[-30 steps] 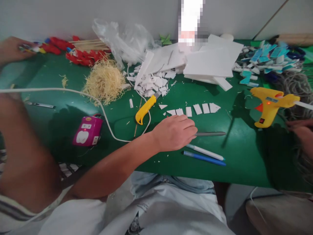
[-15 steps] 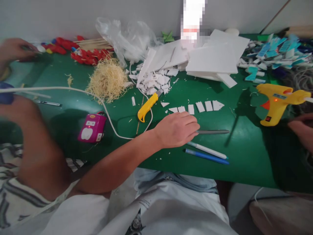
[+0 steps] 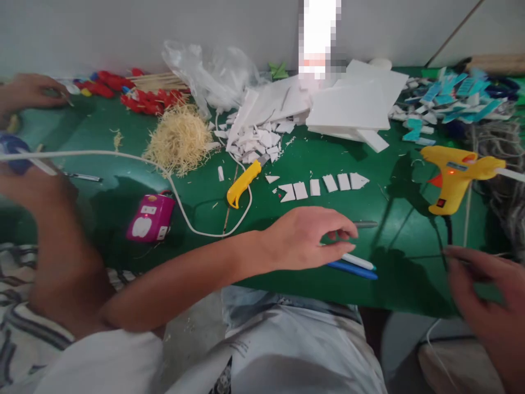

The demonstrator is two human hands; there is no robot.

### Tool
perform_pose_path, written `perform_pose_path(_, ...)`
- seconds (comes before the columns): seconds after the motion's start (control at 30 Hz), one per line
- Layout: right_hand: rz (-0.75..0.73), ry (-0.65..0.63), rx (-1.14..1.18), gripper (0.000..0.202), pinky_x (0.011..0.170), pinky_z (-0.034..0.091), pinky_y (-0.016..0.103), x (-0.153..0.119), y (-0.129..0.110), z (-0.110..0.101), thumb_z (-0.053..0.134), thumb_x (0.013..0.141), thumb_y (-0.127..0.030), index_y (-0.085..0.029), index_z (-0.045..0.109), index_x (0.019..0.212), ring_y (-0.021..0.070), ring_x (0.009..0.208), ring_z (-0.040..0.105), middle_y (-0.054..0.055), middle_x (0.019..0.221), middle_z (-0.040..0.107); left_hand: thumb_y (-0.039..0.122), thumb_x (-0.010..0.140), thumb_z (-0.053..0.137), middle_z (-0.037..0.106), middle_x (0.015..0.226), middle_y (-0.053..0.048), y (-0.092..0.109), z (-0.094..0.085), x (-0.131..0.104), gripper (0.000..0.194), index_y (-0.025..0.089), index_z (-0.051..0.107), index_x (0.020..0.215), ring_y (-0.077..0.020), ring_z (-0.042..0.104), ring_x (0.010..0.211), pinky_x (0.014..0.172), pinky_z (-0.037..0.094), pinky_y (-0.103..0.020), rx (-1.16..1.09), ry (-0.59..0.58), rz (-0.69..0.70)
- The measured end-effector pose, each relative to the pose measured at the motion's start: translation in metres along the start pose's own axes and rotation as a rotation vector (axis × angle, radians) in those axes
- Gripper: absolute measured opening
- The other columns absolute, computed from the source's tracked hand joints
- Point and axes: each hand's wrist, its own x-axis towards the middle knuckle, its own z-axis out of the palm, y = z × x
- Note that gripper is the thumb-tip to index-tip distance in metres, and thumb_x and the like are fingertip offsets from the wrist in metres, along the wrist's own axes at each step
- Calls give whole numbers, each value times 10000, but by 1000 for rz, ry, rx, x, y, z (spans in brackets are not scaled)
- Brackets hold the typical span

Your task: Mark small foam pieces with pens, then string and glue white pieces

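My left hand hovers over the pens, fingers curved and thumb apart, with nothing visible in it. Partly under it lie a grey pen, a white pen and a blue pen. Just beyond is a row of small white foam pieces, one end notched and the other pointed. At the right edge, my right hand has thumb and index tips together; anything between them is too blurred to name. Farther from it stands a yellow glue gun with its light on.
A yellow cutter lies by foam scraps and white foam sheets. A white cable crosses near a pink power socket and straw shreds. Another person's hands work at the left.
My left hand has lifted off the foam row and grey pen, uncovering the notched end piece. My right hand has come farther into view, nearer the table's front edge.
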Motion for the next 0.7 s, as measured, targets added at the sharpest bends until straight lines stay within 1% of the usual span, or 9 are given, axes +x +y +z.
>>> perform_pose_path(0.1,-218,84,31,815,568,621,363,3,-19,-3,615,874,-187,-488,352,1583,241,691,768,-40,935,814,279,950,685,791,994,-24,18,17,15,250,140,707,1157,-90,701,787,736,556,-197,-236,-89,-179)
perform_pose_path(0.17,-374,133,66,707,510,588,348,7,-28,-3,651,862,-170,-434,497,1500,220,600,737,-39,903,814,321,959,670,799,965,-24,27,31,32,343,125,675,1241,-101,713,736,679,558,-212,-315,-139,-300)
perform_pose_path(0.23,-501,168,60,371,442,538,342,12,-33,-2,662,869,-173,-366,722,1179,204,528,697,-18,824,800,400,954,674,790,885,-25,33,43,51,337,136,701,1162,-122,699,690,606,542,-233,-297,-238,-317)
perform_pose_path(0.27,-536,188,41,230,414,514,336,14,-35,-2,661,873,-171,-344,759,988,196,507,680,-9,775,785,432,958,664,762,793,-7,34,48,59,295,158,723,1048,-121,675,643,563,520,-235,-280,-268,-320)
perform_pose_path(0.33,-544,205,-1,217,400,505,322,17,-37,-1,660,872,-165,-332,749,768,188,507,675,-4,721,760,499,939,672,659,627,36,35,54,70,318,196,704,847,-108,601,553,489,461,-239,-319,-300,-370)
perform_pose_path(0.4,-506,195,-25,230,445,551,313,17,-36,-1,676,857,-160,-363,776,814,191,558,705,-16,755,771,493,906,714,595,600,54,34,58,74,310,206,674,794,-97,556,536,457,428,-231,-420,-262,-408)
perform_pose_path(0.5,-467,183,0,405,546,615,334,16,-34,0,694,838,-144,-397,754,1149,212,646,749,-21,859,798,405,869,767,578,642,66,33,60,70,226,207,669,822,-74,514,561,468,401,-206,-603,-171,-427)
perform_pose_path(0.57,-465,187,45,513,558,611,348,15,-35,-2,686,840,-105,-379,685,1273,214,649,750,-24,861,795,344,847,788,585,673,66,32,61,65,190,198,669,824,-65,504,593,492,388,-194,-685,-139,-433)
perform_pose_path(0.7,-467,195,100,379,594,596,323,12,-42,-7,684,851,-56,-316,668,1127,181,657,739,-26,827,782,258,835,773,625,785,49,29,65,60,123,178,684,861,-58,496,655,540,403,-185,-823,-154,-439)
